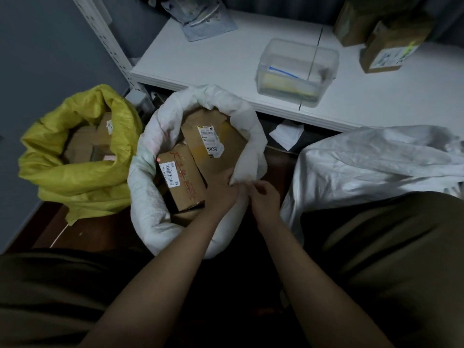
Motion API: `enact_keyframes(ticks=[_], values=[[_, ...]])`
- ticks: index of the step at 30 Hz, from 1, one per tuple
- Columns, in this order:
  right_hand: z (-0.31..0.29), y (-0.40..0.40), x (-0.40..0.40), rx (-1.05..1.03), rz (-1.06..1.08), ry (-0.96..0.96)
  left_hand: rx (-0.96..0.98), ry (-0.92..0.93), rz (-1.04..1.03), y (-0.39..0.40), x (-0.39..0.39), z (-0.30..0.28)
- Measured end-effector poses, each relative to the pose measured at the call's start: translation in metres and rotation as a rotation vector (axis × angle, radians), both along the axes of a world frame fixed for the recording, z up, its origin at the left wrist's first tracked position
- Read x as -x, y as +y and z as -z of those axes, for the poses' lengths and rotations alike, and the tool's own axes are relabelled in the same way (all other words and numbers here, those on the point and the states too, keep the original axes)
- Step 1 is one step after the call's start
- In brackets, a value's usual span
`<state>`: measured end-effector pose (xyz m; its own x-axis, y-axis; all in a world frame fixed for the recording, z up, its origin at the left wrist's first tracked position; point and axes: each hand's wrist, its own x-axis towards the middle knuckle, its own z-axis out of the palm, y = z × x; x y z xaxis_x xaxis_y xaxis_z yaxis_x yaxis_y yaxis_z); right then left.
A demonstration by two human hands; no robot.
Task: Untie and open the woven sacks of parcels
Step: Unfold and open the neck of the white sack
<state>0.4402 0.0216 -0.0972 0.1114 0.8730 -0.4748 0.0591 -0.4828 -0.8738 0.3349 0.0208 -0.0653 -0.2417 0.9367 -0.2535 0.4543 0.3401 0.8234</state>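
At the far left, on the floor, we find the yellow sack (pixel 75 177) already open, its mouth rolled down around brown boxes. Just beside it, in the middle, stands the white sack (pixel 150 197), also open, with its rim folded outward into a thick soft roll and cardboard parcels (pixel 185 179) standing upright inside. Our left hand (pixel 221 194) reaches over the near rim with its fingers closed on the rolled edge; our right hand (pixel 263 197), just beside it on the outer side, pinches the same fold of fabric. We judge the step in hand to be turning the rim down further. The woven cloth looks thin, limp and somewhat slick, so we should take hold of the doubled rim, not the single wall, and roll with both hands close together. The load of boxes likely makes the sack heavy, so we work the mouth and do not lift. To the right lies another white sack (pixel 376 156), slumped against the white shelf (pixel 226 59); whether it is tied, we cannot tell.
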Motion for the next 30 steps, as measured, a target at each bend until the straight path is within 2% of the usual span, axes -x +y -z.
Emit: enact_keyframes(ticks=[2,4,5,7,9,11,14,16,17,19,21,23,24,27,30], values=[[-0.009,-0.013,0.000,0.027,-0.073,0.078,0.045,-0.138,0.054,0.001,-0.002,-0.002],[-0.015,-0.026,0.001,0.085,-0.107,0.194,0.174,-0.400,0.033,0.001,-0.003,-0.009],[-0.013,-0.030,0.002,0.080,-0.142,0.194,0.233,-0.544,-0.005,0.001,-0.002,-0.010],[-0.006,-0.034,0.007,0.013,-0.199,0.088,0.313,-0.804,-0.090,-0.003,0.004,-0.011],[-0.001,-0.031,0.015,-0.048,-0.171,-0.054,0.351,-0.877,-0.056,-0.012,0.015,-0.009],[0.001,-0.025,0.021,-0.009,-0.061,-0.027,0.328,-0.696,0.019,-0.021,0.021,-0.012],[0.004,-0.011,0.021,0.168,0.142,0.358,0.263,-0.185,0.083,-0.031,0.024,-0.019],[0.004,-0.005,0.023,0.246,0.208,0.578,0.298,0.011,0.124,-0.040,0.025,-0.017],[0.003,-0.004,0.027,0.266,0.198,0.604,0.301,0.070,0.125,-0.044,0.026,-0.013],[0.000,-0.005,0.031,0.274,0.133,0.534,0.263,0.177,0.089,-0.046,0.030,-0.002],[0.004,-0.009,0.030,0.229,0.038,0.348,0.225,0.299,0.058,-0.044,0.034,0.011],[0.001,-0.012,0.029,0.173,-0.051,0.153,0.168,0.459,0.100,-0.044,0.034,0.018],[-0.001,-0.014,0.031,0.164,-0.072,0.119,0.106,0.539,0.156,-0.045,0.032,0.019],[-0.005,-0.021,0.044,0.212,-0.028,0.159,-0.050,0.683,0.350,-0.055,0.027,0.022],[0.002,-0.016,0.047,0.282,0.040,0.176,-0.099,0.711,0.380,-0.064,0.033,0.026]])
